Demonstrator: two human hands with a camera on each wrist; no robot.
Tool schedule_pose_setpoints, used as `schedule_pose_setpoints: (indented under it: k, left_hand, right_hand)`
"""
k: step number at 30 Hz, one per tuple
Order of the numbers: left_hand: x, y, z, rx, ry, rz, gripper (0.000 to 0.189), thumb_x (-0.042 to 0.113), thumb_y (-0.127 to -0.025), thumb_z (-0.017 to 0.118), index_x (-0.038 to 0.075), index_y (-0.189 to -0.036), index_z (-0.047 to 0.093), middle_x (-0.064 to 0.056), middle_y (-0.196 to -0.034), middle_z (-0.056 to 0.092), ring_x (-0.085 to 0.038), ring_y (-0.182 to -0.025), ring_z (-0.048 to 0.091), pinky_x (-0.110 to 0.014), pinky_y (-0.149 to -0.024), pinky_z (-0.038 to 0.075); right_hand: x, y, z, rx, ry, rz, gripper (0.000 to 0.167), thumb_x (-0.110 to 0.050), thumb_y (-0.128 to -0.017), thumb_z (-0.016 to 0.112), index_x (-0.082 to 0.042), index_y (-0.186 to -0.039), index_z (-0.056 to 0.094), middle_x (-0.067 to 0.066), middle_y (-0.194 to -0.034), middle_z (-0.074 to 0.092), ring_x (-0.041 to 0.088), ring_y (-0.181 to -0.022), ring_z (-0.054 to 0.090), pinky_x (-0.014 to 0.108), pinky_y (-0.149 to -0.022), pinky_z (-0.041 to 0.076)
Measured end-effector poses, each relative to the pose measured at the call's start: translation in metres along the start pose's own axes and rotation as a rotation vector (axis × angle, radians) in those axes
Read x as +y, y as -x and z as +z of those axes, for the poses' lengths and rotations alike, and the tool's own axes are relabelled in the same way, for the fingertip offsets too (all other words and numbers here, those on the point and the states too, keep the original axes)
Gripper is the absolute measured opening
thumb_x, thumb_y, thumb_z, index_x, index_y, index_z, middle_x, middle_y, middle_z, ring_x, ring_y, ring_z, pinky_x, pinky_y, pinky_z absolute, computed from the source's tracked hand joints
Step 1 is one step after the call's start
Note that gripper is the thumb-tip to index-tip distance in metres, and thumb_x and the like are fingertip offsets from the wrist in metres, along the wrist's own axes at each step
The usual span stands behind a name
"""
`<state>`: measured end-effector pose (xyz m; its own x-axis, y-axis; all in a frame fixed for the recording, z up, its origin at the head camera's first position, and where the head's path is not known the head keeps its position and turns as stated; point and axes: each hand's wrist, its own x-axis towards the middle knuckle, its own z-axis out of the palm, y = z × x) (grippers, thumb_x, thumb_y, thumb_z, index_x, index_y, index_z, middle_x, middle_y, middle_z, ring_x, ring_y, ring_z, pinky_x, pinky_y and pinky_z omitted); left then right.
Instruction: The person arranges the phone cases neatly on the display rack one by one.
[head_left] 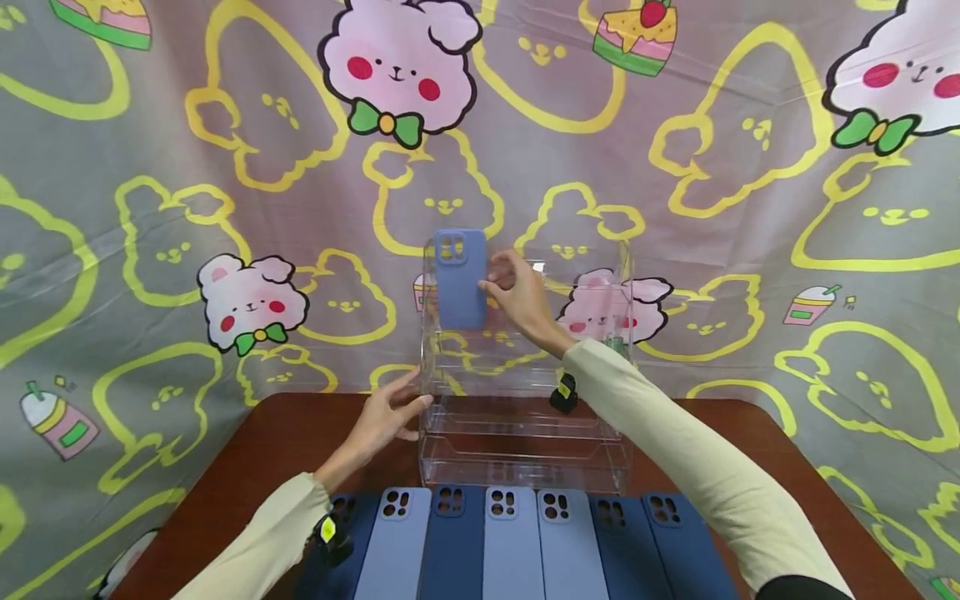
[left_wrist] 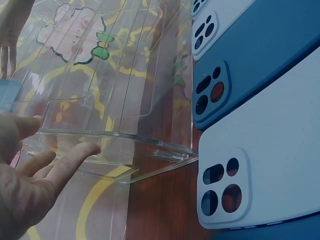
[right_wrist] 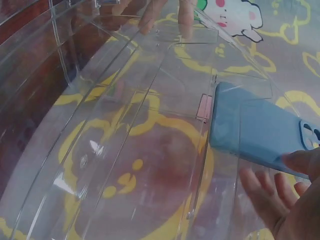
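A periwinkle-blue phone case (head_left: 462, 292) stands upright at the left end of the top tier of a clear acrylic stepped rack (head_left: 525, 468). My right hand (head_left: 521, 293) pinches the case's right edge; in the right wrist view its thumb (right_wrist: 298, 162) lies on the blue case (right_wrist: 255, 127), over the rack's clear panels. My left hand (head_left: 378, 421) is at the rack's left side, fingers loosely spread and fingertips right at the clear wall. In the left wrist view, the left hand (left_wrist: 30, 172) reaches along the acrylic side with nothing in its grasp.
In front of the rack, a row of several phone cases (head_left: 513, 546) in light and dark blue lies on the brown table (head_left: 225, 508). A patterned cloth (head_left: 712, 208) with cartoon animals hangs behind the rack.
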<state>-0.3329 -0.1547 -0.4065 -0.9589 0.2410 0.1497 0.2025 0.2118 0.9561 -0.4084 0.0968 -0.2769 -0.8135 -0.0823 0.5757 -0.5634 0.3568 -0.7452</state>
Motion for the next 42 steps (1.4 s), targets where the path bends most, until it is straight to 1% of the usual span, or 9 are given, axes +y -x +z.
schedule_pose_setpoints:
  k: [5,11,15,18,22,24,32,39,42]
  left_hand:
    - [0.0,0.003,-0.001,-0.008,-0.005,0.009,0.067,0.016,-0.105,0.067,0.009,-0.164,0.036,-0.035,-0.154,0.045,-0.048,-0.125,0.063,-0.047,-0.073,0.068]
    - [0.0,0.001,-0.002,-0.011,0.004,0.003,0.068,0.018,-0.104,0.068,0.01,-0.164,0.036,-0.034,-0.156,0.044,-0.046,-0.124,0.065,-0.046,-0.074,0.068]
    - [0.002,-0.001,-0.003,-0.017,0.005,-0.005,0.068,0.018,-0.104,0.068,0.01,-0.164,0.036,-0.033,-0.157,0.043,-0.046,-0.124,0.065,-0.047,-0.074,0.068]
    - [0.002,-0.002,-0.003,-0.025,0.003,-0.002,0.069,0.019,-0.104,0.068,0.011,-0.164,0.036,-0.034,-0.157,0.042,-0.046,-0.126,0.063,-0.046,-0.074,0.068]
    - [0.001,-0.001,-0.003,-0.022,0.001,-0.007,0.069,0.019,-0.104,0.068,0.011,-0.164,0.036,-0.034,-0.157,0.042,-0.047,-0.126,0.063,-0.047,-0.074,0.068]
    - [0.001,0.001,-0.003,-0.024,0.002,-0.012,0.069,0.019,-0.104,0.068,0.011,-0.164,0.035,-0.034,-0.157,0.042,-0.047,-0.126,0.063,-0.046,-0.074,0.068]
    - [0.001,0.0,-0.003,-0.016,0.012,-0.022,0.07,0.021,-0.104,0.069,0.014,-0.164,0.036,-0.033,-0.158,0.041,-0.047,-0.126,0.063,-0.043,-0.074,0.068]
    - [0.0,-0.001,-0.004,-0.014,0.004,-0.027,0.069,0.021,-0.104,0.069,0.014,-0.165,0.035,-0.033,-0.158,0.041,-0.046,-0.126,0.063,-0.044,-0.074,0.068]
    - [-0.001,-0.001,-0.004,-0.017,0.015,-0.028,0.07,0.021,-0.104,0.069,0.015,-0.164,0.036,-0.033,-0.158,0.041,-0.046,-0.126,0.063,-0.043,-0.074,0.068]
  right_hand:
    - [-0.001,0.008,-0.01,0.008,0.022,0.003,0.034,0.002,-0.095,0.073,0.007,-0.128,0.062,0.025,-0.108,0.07,0.039,-0.092,0.074,0.053,-0.077,0.067]
    - [-0.004,0.013,-0.031,-0.047,-0.059,0.052,0.038,-0.001,-0.098,0.071,0.009,-0.132,0.059,0.025,-0.114,0.068,0.043,-0.101,0.073,0.057,-0.08,0.065]
    - [-0.001,0.018,-0.044,-0.088,-0.115,0.079,0.042,-0.003,-0.099,0.07,0.01,-0.136,0.055,0.028,-0.117,0.066,0.049,-0.106,0.07,0.053,-0.078,0.067]
    - [0.0,0.024,-0.053,-0.113,-0.128,0.089,0.044,-0.005,-0.1,0.07,0.01,-0.138,0.054,0.028,-0.117,0.065,0.041,-0.101,0.072,0.048,-0.074,0.068]
    - [0.0,0.034,-0.061,-0.156,-0.148,0.111,0.043,-0.006,-0.1,0.071,0.007,-0.139,0.055,0.027,-0.117,0.065,0.02,-0.091,0.072,0.052,-0.076,0.067]
    - [0.0,0.039,-0.066,-0.179,-0.146,0.121,0.042,-0.008,-0.101,0.071,0.004,-0.139,0.056,0.027,-0.117,0.066,0.016,-0.088,0.071,0.053,-0.077,0.067]
    - [-0.003,0.053,-0.09,-0.216,-0.117,0.109,0.04,-0.006,-0.102,0.068,0.002,-0.139,0.057,0.034,-0.113,0.065,0.012,-0.08,0.071,0.047,-0.071,0.068]
    - [0.002,0.071,-0.117,-0.196,-0.034,0.123,0.042,-0.008,-0.101,0.071,-0.001,-0.14,0.058,0.027,-0.117,0.065,0.008,-0.087,0.072,0.042,-0.069,0.068]
    - [0.004,0.083,-0.132,-0.176,-0.014,0.121,0.042,-0.008,-0.101,0.07,-0.002,-0.141,0.058,0.028,-0.118,0.065,0.008,-0.088,0.072,0.044,-0.068,0.068]
